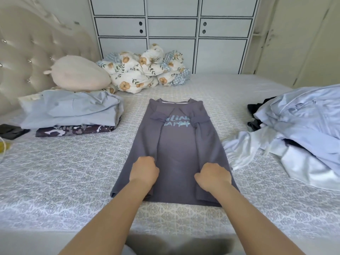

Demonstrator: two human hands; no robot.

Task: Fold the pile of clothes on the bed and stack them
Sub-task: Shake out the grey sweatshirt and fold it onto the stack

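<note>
Presently the grip of the left hand (144,169) and that of the right hand (213,176) are each curled onto the lower part of a slate-grey cotton T-shirt with pale blue lettering (174,144); the fingers are tucked under, so it cannot be told whether the cloth is pinched or merely pressed. The shirt is laid lengthwise in the middle of the bed with a grey-and-white patterned cover (73,172), neckline away from the person, with both sides and sleeves already turned inward. The lengthwise fold is therefore judged done, and the crosswise fold is judged to be in hand: the hem would need to be lifted evenly by both hands and carried toward the collar, edges kept aligned.

Counted: two hands, one shirt being folded. To the left of the shirt one stack of folded garments (73,113) is seen, pale blue pieces on top and a dark camouflage-print piece at the bottom; the exact number of layers cannot be told. To the right of the shirt one unfolded heap of pale blue satin and dark clothes (294,129) is left. Beyond the shirt, one crumpled floral quilt (145,70) and one cream plush cushion (79,74) are seen.
</note>
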